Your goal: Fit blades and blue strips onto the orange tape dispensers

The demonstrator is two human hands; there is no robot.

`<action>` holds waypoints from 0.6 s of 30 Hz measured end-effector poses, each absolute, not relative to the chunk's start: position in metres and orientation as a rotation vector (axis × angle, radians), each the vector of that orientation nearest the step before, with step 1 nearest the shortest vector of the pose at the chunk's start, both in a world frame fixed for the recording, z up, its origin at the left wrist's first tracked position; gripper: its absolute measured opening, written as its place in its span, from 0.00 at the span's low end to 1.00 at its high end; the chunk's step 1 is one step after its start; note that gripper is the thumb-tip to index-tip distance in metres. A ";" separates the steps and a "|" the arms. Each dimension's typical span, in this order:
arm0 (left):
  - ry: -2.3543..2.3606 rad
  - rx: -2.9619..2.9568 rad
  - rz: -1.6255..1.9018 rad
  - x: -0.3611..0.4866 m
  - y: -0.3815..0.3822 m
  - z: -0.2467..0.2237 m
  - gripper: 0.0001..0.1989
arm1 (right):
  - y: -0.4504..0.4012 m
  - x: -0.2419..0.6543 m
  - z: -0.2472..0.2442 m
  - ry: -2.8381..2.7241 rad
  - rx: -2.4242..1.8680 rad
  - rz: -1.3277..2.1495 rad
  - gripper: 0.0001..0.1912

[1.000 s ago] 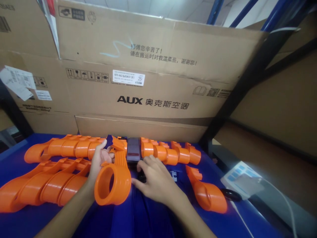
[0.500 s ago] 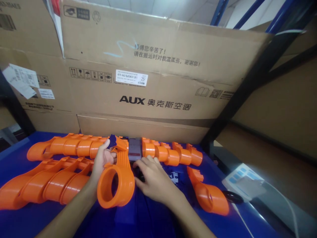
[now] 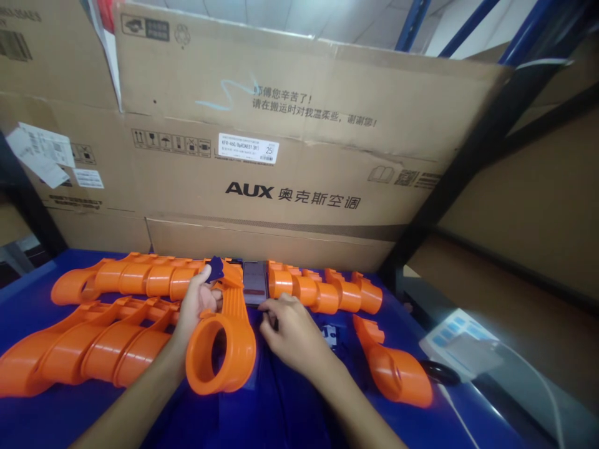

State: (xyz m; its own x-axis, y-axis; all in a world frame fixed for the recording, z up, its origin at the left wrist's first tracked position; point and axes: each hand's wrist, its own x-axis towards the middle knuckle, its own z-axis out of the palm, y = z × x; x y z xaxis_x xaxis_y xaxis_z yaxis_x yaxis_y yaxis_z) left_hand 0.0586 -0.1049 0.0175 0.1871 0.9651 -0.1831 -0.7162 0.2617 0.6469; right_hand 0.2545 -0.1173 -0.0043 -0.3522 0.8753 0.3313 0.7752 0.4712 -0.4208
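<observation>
Orange ring-ended part (image 3: 236, 325) is in the left hand (image 3: 199, 305) in the head view, held above the blue tabletop (image 3: 37, 424) with its ring toward the camera; fingers and thumb grasp its upper end, beside a dark blue piece (image 3: 215, 269). The right hand (image 3: 292, 330) is near it on the right, fingers bent; whether they grip anything I cannot tell.

Behind stands a cardboard panel (image 3: 187, 181) printed "AUX 奥克斯空调", and higher up "师傅您辛苦了! 请在搬运时对我温柔些,谢谢您!" Its white label (image 3: 248, 148) reads "KFR-46G/BpR3AES1(B1)" and "25"; the smaller print is too blurred.

Similar orange parts lie in a back left row (image 3: 135, 279), a front left row (image 3: 103, 349) and a right row (image 3: 322, 293), with a dark flat device (image 3: 254, 284) between the two back groups. One single orange part (image 3: 397, 374) lies at right, near a white item with blue markings (image 3: 461, 343), its writing unreadable.
</observation>
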 end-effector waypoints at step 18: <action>0.685 0.744 1.262 0.082 -0.114 -0.011 0.20 | -0.113 0.283 0.014 -1.405 -1.076 0.811 0.10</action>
State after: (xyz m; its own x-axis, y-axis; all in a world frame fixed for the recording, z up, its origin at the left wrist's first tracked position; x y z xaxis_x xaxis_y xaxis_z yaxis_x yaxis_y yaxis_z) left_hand 0.0817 -0.1140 -0.0107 0.1752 0.9834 -0.0477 -0.5756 0.1416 0.8054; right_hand 0.2834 -0.1125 0.0142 0.0505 0.9328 0.3569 0.1581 0.3454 -0.9250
